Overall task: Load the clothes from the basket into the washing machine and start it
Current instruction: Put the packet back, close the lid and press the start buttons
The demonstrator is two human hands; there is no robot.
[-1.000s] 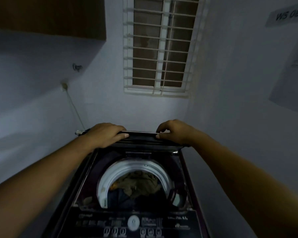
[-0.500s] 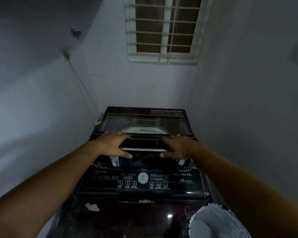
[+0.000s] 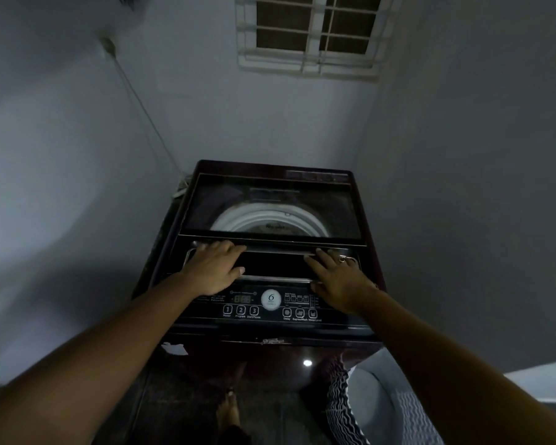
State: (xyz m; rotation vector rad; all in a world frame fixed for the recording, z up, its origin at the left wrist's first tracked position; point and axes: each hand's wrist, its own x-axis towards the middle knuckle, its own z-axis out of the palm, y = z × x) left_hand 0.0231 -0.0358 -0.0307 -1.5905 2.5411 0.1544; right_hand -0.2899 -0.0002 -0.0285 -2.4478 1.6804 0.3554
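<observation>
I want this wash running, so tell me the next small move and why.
Probably move the left hand down to the Power button, marked 1, and press it. The lid lies flat, closed, with the right hand also resting on it, and the display looks unlit.

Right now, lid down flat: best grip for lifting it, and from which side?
Grip the chrome-trimmed front edge of the lid, between where the left hand and right hand rest. Come from the front, over the control panel, fingers hooked under it. The lid lies flat with a fold seam across its middle, so this near edge is probably the free one.
</observation>
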